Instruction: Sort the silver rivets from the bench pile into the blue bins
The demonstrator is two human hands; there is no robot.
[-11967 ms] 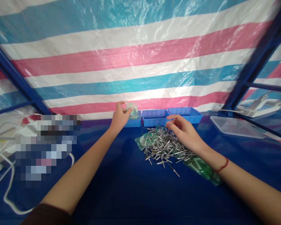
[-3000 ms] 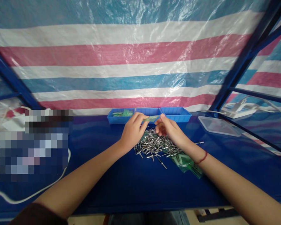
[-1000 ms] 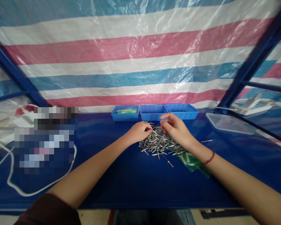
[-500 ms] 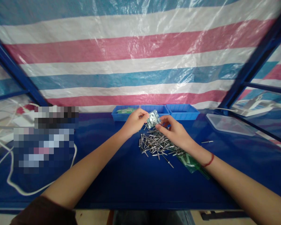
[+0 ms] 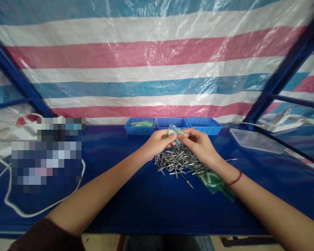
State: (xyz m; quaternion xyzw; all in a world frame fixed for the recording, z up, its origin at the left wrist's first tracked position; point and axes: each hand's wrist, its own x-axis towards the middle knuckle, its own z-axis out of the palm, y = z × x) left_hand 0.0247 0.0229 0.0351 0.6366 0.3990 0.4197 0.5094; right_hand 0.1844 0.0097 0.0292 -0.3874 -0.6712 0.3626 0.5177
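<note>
A small clear plastic bag (image 5: 174, 130) is pinched between both hands above the middle of the table. My left hand (image 5: 161, 141) grips its left side, thumb on top. My right hand (image 5: 196, 141) is closed at the bag's right side, with its fingertips close to my left thumb. Whether anything lies inside the bag is too small to tell. Under the hands a heap of silver metal rivets (image 5: 172, 160) lies on the blue table (image 5: 146, 202). Green plastic bags (image 5: 214, 183) lie beside the heap, partly under my right forearm.
Three blue bins (image 5: 204, 126) stand in a row at the back; the left one holds green-white packets (image 5: 142, 123). A translucent lid (image 5: 255, 140) lies at the right. White cable (image 5: 21, 212) curves at the left. Blue frame posts rise on both sides.
Both hands have come closer together around the bag, and my left hand has moved slightly right and down. The bag now looks folded or bunched between the fingers.
</note>
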